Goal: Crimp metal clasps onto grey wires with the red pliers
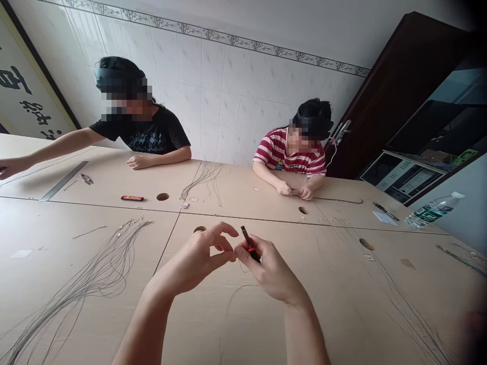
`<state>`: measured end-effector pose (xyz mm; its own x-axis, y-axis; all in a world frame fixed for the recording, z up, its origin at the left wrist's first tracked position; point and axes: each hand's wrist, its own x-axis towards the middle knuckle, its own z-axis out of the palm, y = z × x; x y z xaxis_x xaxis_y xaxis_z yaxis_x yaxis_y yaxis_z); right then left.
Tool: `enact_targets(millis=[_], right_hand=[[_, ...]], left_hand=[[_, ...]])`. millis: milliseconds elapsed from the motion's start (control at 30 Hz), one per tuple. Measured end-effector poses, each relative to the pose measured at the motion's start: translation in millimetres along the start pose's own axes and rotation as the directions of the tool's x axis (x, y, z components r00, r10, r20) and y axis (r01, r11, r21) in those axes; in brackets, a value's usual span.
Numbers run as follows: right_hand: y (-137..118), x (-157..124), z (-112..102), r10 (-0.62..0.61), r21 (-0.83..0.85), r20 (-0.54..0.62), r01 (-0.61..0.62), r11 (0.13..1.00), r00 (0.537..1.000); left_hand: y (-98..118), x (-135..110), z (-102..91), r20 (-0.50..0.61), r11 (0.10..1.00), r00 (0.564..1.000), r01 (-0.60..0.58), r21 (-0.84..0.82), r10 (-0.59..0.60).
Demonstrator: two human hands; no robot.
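Observation:
My right hand point(262, 261) is closed around a slim black-and-red tool point(249, 244) with a flat dark shaft pointing up; its exact kind is unclear. Close beside it, my left hand point(207, 256) has thumb and a finger pinched together, the index finger arched above. The fingertips of both hands nearly meet. A thin dark cord point(243, 268) hangs from between them and curves down over the table; its upper end is too small to make out. To the left, a bundle of long thin cords point(110, 274) lies fanned out, with small metal pieces at its far end.
Two people sit opposite, one in a black shirt point(155, 133), one in a striped shirt point(268, 147). The table point(198, 329) also bears a steel ruler point(64, 181), a red-and-black case point(132, 198), more cords point(203, 180), a pen point(386, 212) and a water bottle point(433, 210). Cable holes pierce its top.

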<state>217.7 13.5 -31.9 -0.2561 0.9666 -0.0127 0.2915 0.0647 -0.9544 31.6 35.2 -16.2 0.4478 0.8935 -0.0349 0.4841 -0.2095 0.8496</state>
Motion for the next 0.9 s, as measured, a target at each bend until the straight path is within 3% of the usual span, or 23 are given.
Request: enact_targets(millis=[300, 533, 900], right_hand=[[2.8, 1.4, 4.8, -0.02, 0.054, -0.073, 0.024, 0.998, 0.997], [3.1, 2.2, 4.8, -0.038, 0.098, -0.156, 0.054, 0.994, 0.987], [0.9, 3.3, 5.0, -0.054, 0.09, -0.153, 0.069, 0.994, 0.987]], left_hand=[[-3.8, 5.1, 2.1, -0.019, 0.993, 0.998, -0.059, -0.106, 0.057], [-4.9, 5.5, -0.3, -0.041, 1.0, 0.999, -0.007, -0.015, 0.006], [-2.0, 5.4, -1.2, -0.078, 0.992, 0.99, -0.12, -0.048, 0.116]])
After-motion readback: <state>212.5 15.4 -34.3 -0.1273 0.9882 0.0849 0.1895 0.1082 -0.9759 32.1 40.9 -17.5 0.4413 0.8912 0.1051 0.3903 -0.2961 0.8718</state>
